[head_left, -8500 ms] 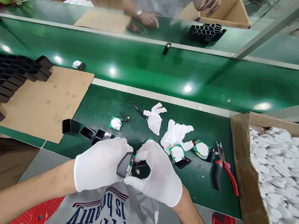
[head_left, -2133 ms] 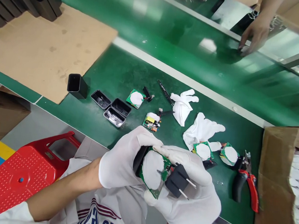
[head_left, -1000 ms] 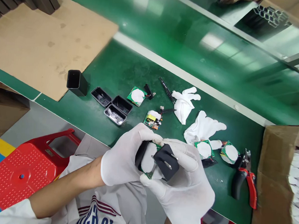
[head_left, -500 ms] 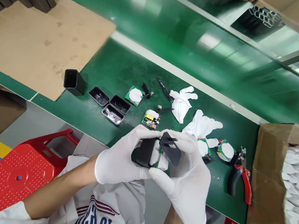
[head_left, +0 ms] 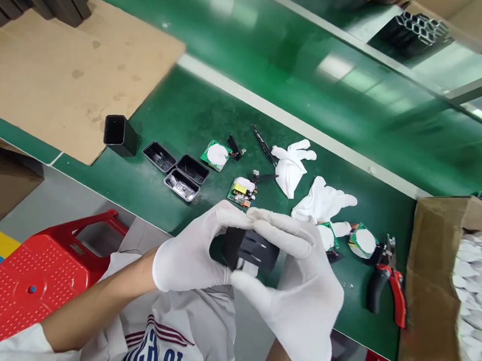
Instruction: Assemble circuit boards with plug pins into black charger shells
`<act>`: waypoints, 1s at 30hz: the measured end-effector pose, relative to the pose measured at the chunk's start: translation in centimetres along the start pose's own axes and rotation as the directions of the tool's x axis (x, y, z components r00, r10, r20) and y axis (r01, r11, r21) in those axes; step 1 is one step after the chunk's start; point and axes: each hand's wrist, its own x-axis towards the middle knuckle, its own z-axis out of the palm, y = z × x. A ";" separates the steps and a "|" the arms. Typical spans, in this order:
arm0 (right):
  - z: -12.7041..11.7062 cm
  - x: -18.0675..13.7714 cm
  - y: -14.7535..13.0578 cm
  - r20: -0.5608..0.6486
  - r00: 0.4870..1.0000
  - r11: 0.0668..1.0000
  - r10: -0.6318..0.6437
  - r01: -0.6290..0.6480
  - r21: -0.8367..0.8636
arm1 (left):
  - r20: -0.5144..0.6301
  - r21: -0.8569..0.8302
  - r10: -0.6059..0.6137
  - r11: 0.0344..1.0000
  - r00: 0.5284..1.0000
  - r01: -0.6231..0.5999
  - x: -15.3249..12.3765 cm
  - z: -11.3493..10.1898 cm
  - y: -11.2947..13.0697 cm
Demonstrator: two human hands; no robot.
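White-gloved, my left hand [head_left: 192, 251] grips a small black plastic housing [head_left: 230, 247] between thumb and fingers. My right hand [head_left: 305, 295], also gloved, has its fingers on a black end plate [head_left: 263, 251] with metal plug blades, held over the housing's open end. A white part [head_left: 248, 267] shows below the plate; the rest of the inside is hidden. Beyond the hands lie a circuit board [head_left: 241, 191] with a yellow component and another board [head_left: 217, 154] with a white round pad. Three black shells [head_left: 182, 184] sit together at the left.
A black square tube [head_left: 120, 135] stands by a cardboard sheet [head_left: 79, 70]. Black tweezers [head_left: 263, 144] and white gloves [head_left: 324, 200] lie on the green bench. At the right are red-and-black pliers [head_left: 386, 278] and a cardboard box [head_left: 431, 287] of white pieces. A red stool [head_left: 40, 276] stands below left.
The black end plate has moved left and tilted against the housing's open end, covering most of the white insides. My right fingers have shifted left over its top edge.
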 end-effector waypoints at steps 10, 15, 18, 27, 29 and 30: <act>-0.3 -0.2 0.0 0.050 0.985 0.974 0.165 -0.170 0.148 | -0.066 0.148 0.087 0.986 0.994 -0.076 0.6 0.8 0.9; 0.0 -0.6 0.0 0.022 0.989 0.984 0.147 -0.148 0.098 | -0.047 0.080 0.094 0.993 0.994 -0.090 0.8 0.8 0.8; 0.4 -1.6 0.3 -0.140 0.990 0.997 0.035 -0.044 -0.058 | -0.044 0.040 0.100 0.994 0.994 -0.098 0.9 0.8 0.5; 2.5 -6.0 0.7 -0.110 0.949 0.846 -0.296 0.207 -0.491 | -0.110 -0.077 -0.002 0.997 0.994 -0.007 0.3 0.9 -0.7; 3.3 -5.9 0.7 -0.157 0.957 0.861 -0.245 0.140 -0.488 | -0.137 -0.022 0.023 0.999 0.990 -0.026 0.1 0.8 -0.9; 3.7 -5.8 0.8 -0.184 0.958 0.875 -0.218 0.109 -0.471 | -0.145 0.017 0.026 1.000 0.989 -0.024 0.0 0.8 -1.0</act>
